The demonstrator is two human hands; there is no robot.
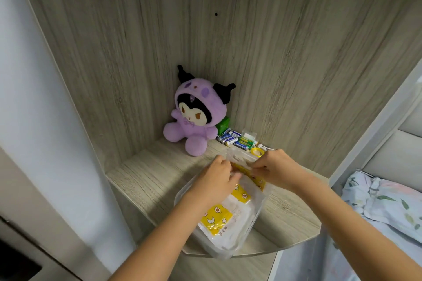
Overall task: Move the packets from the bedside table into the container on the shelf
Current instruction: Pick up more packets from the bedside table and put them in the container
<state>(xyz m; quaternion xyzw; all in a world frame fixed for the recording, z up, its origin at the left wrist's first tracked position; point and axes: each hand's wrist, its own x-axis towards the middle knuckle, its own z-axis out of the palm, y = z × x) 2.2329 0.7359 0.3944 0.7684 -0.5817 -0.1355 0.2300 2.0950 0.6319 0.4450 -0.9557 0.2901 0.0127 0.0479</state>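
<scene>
A clear plastic container sits on a pale wood-grain shelf, in the lower centre of the frame, close to the shelf's front edge. Through its see-through wall several packets show, white and yellow with small moon and star prints, lying flat inside. Another yellow packet is at the container's far end, between the two hands, likely being tucked in or having its top edge pressed down.

The left hand comes in from the lower left, knuckles up, fingers curled down over the container's far end, with its grip seemingly closed on the top of that packet. The right hand comes in from the lower right, its fingers pinching the same clear top edge from the other side. Both forearms stretch forward and converge, so the hands nearly meet above the container, probably to steady the packet while it is seated.

Behind, in the shelf's back corner, sits a purple plush toy. Just right of it lies a heap of batteries and a small green box. Patterned bedding shows at the lower right.
</scene>
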